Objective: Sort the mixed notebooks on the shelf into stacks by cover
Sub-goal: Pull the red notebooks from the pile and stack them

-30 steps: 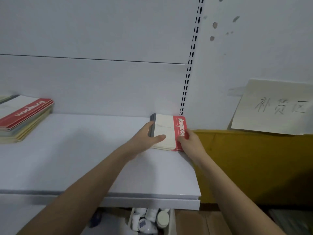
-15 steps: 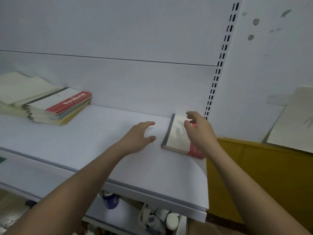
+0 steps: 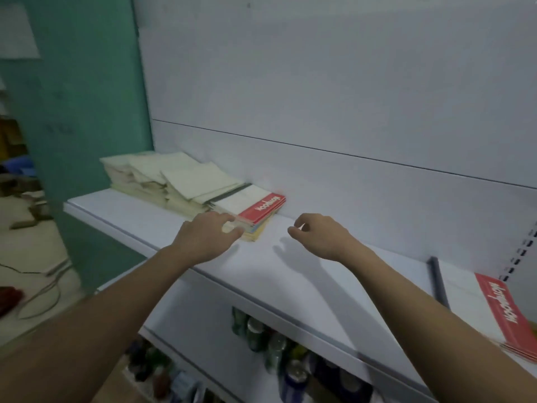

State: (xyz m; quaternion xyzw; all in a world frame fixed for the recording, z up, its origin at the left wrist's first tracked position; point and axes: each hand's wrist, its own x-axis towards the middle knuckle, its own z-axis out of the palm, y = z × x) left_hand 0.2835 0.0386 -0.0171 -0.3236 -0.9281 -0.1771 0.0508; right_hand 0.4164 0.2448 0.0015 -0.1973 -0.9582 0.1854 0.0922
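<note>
A mixed pile of notebooks lies at the left end of the white shelf (image 3: 290,283). Its cream-covered notebooks (image 3: 180,178) are fanned out untidily. A white notebook with a red band (image 3: 258,209) tops its right side. My left hand (image 3: 207,238) is at the pile's front corner, with the forefinger above and the thumb below the edges; no firm grip shows. My right hand (image 3: 318,238) hovers over bare shelf just right of the pile, its fingers loosely curled and holding nothing. A second stack topped by a red-band notebook (image 3: 491,306) lies at the shelf's right end.
A green pillar (image 3: 87,112) bounds the shelf on the left. Bottles and cans (image 3: 276,347) fill the lower shelf beneath my arms. Cables (image 3: 40,289) trail on the floor at the left. The white back panel (image 3: 348,112) rises behind the shelf.
Both hands have let go of the red-band stack at the right and swung left along the shelf to the mixed pile. The view has turned left with them.
</note>
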